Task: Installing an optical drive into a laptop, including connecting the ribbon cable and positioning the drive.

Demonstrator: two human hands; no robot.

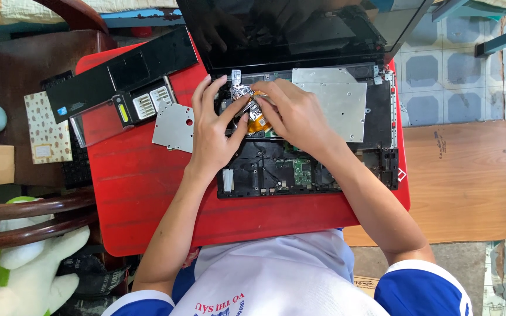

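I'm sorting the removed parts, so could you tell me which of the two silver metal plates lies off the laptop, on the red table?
The smaller silver plate, left of the left hand, lies on the red table. The larger plate sits in the opened laptop.

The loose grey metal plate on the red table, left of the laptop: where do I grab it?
Take the grey metal plate by its lower left edge, coming from the left. It lies flat on the red table, that side is bare tabletop, while the left hand crowds its right edge and the black palmrest panel sits above.

Glossy red plastic table (147,187); matt grey metal plate (335,99); glossy black screen (300,29)
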